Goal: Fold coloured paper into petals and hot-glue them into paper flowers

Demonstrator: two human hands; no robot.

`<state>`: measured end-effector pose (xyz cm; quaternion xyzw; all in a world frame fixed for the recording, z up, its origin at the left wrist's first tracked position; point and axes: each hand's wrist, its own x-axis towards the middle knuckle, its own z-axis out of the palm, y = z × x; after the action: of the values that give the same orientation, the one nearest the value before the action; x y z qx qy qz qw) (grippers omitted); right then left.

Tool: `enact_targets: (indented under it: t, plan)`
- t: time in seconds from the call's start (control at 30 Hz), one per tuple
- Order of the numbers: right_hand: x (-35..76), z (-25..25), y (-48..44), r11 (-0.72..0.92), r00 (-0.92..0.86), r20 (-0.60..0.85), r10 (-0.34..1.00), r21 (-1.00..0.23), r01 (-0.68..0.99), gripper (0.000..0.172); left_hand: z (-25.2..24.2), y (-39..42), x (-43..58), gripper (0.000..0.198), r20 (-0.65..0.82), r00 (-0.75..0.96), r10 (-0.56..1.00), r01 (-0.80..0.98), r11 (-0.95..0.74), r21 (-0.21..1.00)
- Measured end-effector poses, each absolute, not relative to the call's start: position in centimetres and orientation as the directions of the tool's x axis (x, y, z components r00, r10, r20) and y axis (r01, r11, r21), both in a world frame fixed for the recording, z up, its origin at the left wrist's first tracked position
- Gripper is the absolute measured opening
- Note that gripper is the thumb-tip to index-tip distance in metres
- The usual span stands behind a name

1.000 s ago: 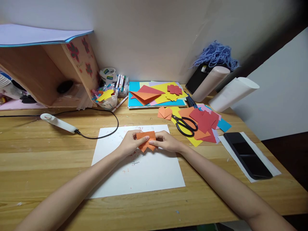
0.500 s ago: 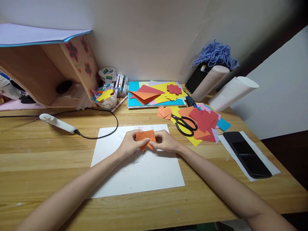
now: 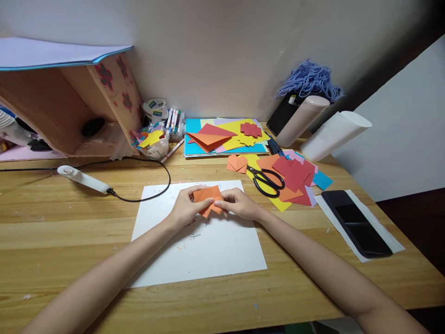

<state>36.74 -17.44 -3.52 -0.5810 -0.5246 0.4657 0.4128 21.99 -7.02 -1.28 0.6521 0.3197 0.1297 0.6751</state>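
Between my two hands is a folded piece of orange paper [image 3: 207, 195], held above a white sheet [image 3: 222, 250] marked with small coloured specks. My left hand [image 3: 186, 207] grips its left side, the thumb lying across the front and the fingers behind. At its right edge my right hand [image 3: 239, 204] pinches the paper between thumb and fingers. Two pointed flaps hang at the paper's lower edge. A folded orange paper heart [image 3: 237, 163] lies beyond my right hand, touching the black-handled scissors [image 3: 267, 181].
Coloured paper scraps [image 3: 295, 174] are heaped on the right, near a black phone [image 3: 361, 222]. Behind stands a stack of coloured paper [image 3: 225, 150]. A scrap tub [image 3: 153, 144], a white corded tool [image 3: 83, 178] and an open box [image 3: 114, 102] are on the left.
The orange paper has shifted slightly left and turned a little. My right hand has moved a bit left, and its thumb has changed position on the paper's edge.
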Motion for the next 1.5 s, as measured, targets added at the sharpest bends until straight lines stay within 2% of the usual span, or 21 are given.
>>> enact_targets:
  t: [0.2, 0.33, 0.57, 0.73, 0.83, 1.13, 1.23, 1.33, 1.4, 1.5]
  plan:
    - [36.8, -3.7, -17.5, -0.103, 0.022, -0.1, 0.995, -0.972, 0.213, 0.036, -1.6, -7.1, 22.0, 0.043, -0.201, 0.75, 0.63, 0.222, 0.046, 0.974]
    - [36.8, -3.7, -17.5, -0.108, 0.014, -0.107, 0.994, -0.974, 0.197, 0.04, -1.8, -6.8, 22.0, 0.039, -0.148, 0.8, 0.582, 0.182, 0.001, 0.983]
    - [36.6, -3.6, -17.6, -0.115, 0.021, -0.113, 0.993, -0.977, 0.179, 0.044, -2.0, -6.5, 21.8, 0.039, -0.145, 0.836, 0.53, 0.191, -0.032, 0.981]
    - [36.4, -3.8, -17.4, -0.108, 0.104, -0.085, 0.991, -0.964, 0.244, 0.044, -1.7, -6.3, 21.7, 0.038, -0.117, 0.888, 0.445, 0.166, -0.073, 0.983]
    - [36.3, -3.9, -17.4, -0.133, 0.133, -0.105, 0.986, -0.965, 0.224, 0.044, -1.8, -6.2, 21.8, 0.039, -0.108, 0.907, 0.406, 0.148, -0.066, 0.987]
    - [36.2, -4.2, -17.6, -0.145, 0.137, -0.122, 0.983, -0.974, 0.175, 0.048, -2.2, -6.1, 21.9, 0.041, -0.105, 0.913, 0.394, 0.139, -0.058, 0.989]
    - [36.2, -4.3, -17.6, -0.142, 0.168, -0.115, 0.979, -0.977, 0.159, 0.048, -2.1, -6.2, 22.0, 0.042, -0.147, 0.891, 0.429, 0.169, -0.014, 0.986]
    - [36.2, -4.4, -17.4, -0.134, 0.269, -0.093, 0.959, -0.981, 0.139, 0.046, -2.4, -6.2, 22.1, 0.047, -0.194, 0.87, 0.453, 0.154, 0.125, 0.98]
    - [36.3, -4.5, -17.3, -0.12, 0.344, -0.066, 0.937, -0.983, 0.136, 0.046, -2.8, -6.2, 22.1, 0.052, -0.178, 0.869, 0.461, 0.094, 0.199, 0.975]
    - [36.4, -4.6, -17.2, -0.087, 0.406, -0.022, 0.914, -0.986, 0.141, 0.047, -3.5, -6.1, 22.2, 0.055, -0.121, 0.856, 0.502, 0.008, 0.222, 0.975]
